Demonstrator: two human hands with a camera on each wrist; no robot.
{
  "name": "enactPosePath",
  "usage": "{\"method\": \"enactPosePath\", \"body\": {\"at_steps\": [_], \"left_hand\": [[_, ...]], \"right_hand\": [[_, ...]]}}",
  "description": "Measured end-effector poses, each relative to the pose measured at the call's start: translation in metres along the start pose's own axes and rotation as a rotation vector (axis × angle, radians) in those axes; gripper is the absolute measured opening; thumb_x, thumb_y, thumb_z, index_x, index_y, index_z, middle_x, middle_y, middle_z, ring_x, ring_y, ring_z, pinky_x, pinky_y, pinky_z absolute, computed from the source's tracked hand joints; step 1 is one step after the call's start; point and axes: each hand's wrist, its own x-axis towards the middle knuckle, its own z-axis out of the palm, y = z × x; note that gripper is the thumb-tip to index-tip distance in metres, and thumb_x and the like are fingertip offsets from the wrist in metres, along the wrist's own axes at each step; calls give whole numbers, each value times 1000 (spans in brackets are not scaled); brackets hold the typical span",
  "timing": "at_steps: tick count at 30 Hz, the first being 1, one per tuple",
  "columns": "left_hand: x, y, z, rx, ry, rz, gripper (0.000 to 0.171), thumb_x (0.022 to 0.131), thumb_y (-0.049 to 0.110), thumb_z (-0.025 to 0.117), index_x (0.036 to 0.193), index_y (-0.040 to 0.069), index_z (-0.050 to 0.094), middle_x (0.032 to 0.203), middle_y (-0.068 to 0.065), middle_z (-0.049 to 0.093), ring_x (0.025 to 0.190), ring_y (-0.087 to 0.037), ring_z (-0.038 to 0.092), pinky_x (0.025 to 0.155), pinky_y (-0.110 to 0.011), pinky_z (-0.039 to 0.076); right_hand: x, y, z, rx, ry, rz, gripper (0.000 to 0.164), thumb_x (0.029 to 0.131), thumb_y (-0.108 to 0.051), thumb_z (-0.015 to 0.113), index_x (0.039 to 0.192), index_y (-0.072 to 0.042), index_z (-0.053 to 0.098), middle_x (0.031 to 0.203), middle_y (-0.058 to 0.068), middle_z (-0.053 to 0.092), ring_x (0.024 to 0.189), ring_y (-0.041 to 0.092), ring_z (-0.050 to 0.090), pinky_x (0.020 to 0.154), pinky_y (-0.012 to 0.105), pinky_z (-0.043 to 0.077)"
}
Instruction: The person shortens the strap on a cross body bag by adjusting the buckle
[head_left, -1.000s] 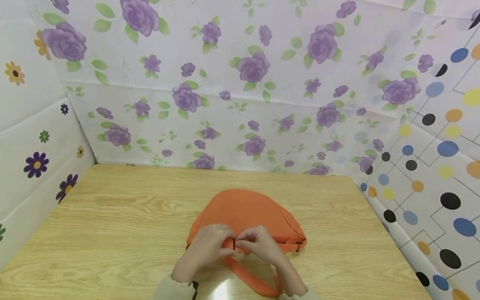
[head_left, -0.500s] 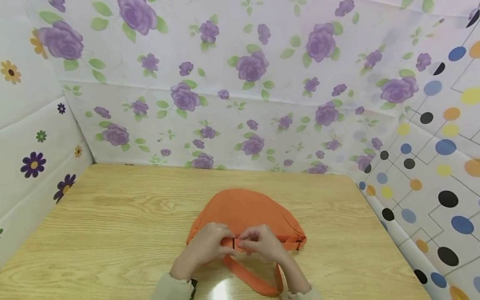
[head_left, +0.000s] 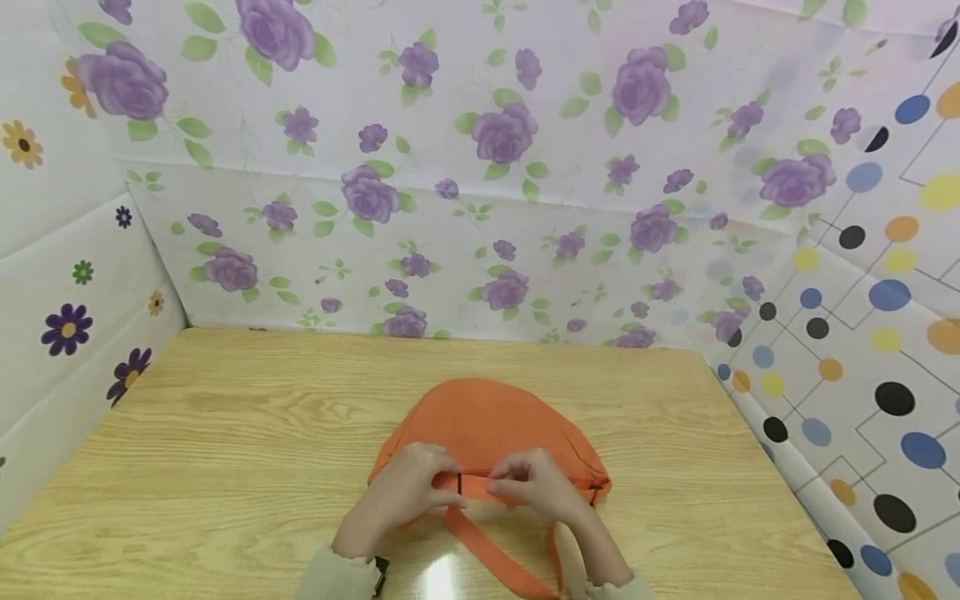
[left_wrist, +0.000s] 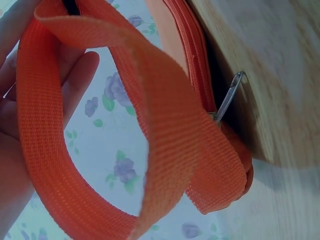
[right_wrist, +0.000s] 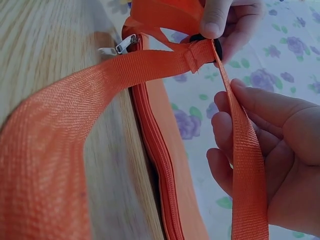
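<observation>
While the strap (right_wrist: 250, 170) is pinched at its black buckle (head_left: 460, 484) by the left hand (head_left: 412, 483), the orange bag (head_left: 483, 425) is supported just beyond by the table (head_left: 262, 417), and the strap is pinched farther right by the right hand (head_left: 538, 485).

Bright, even light leaves white glare (head_left: 439, 577) on the table (head_left: 247, 433).

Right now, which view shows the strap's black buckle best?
Right wrist: the buckle appears largest there, partly hidden by the left hand. Head shows a thin dark line; left wrist, a dark sliver at the top edge.
</observation>
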Motion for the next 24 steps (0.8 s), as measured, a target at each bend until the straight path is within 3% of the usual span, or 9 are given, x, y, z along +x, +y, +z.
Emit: {"method": "enactPosePath", "body": {"at_steps": [4, 7, 10, 14, 21, 24], "left_hand": [[-1, -1, 0, -8, 0, -7, 25, 68, 21, 76, 86, 6, 70, 76, 4, 61, 63, -3, 48, 59, -20, 40], [-2, -3, 0, -54, 12, -14, 27, 68, 23, 75, 88, 5, 70, 79, 2, 63, 66, -4, 50, 59, -20, 41], [-3, -6, 1, -119, 28, -28, 29, 68, 24, 75, 90, 5, 70, 81, 2, 63, 68, -4, 51, 60, -20, 41], [-3, -9, 3, -188, 55, -52, 30, 67, 25, 76, 90, 6, 70, 81, 4, 63, 68, -4, 50, 58, -20, 41], [-4, -12, 7, -244, 79, -75, 33, 67, 30, 75, 90, 7, 70, 81, 5, 63, 69, -5, 52, 60, -21, 43], [-3, -11, 7, -256, 80, -77, 34, 68, 31, 74, 91, 6, 70, 82, 5, 63, 70, -6, 53, 61, -22, 44]], "right_hand": [[1, -4, 1, 25, -3, 4, 11, 84, -10, 63, 86, 0, 68, 68, 9, 64, 55, 35, 57, 51, 45, 48], [0, -17, 1, 28, -11, 6, 11, 84, -5, 61, 86, 4, 67, 70, 14, 64, 54, 29, 58, 52, 47, 48], [0, -28, 1, 33, -16, -18, 11, 83, 1, 60, 86, 9, 65, 71, 20, 63, 52, 17, 56, 49, 41, 49], [1, -28, 1, 39, -13, -31, 11, 84, 0, 60, 86, 9, 65, 72, 22, 62, 52, 8, 53, 48, 36, 48], [2, -29, 2, 65, -6, -47, 11, 83, 1, 59, 86, 10, 65, 74, 23, 62, 52, 25, 55, 49, 45, 47], [3, -30, 3, 69, -5, -54, 11, 84, 2, 59, 86, 11, 65, 74, 23, 62, 50, 19, 54, 48, 47, 46]]}}
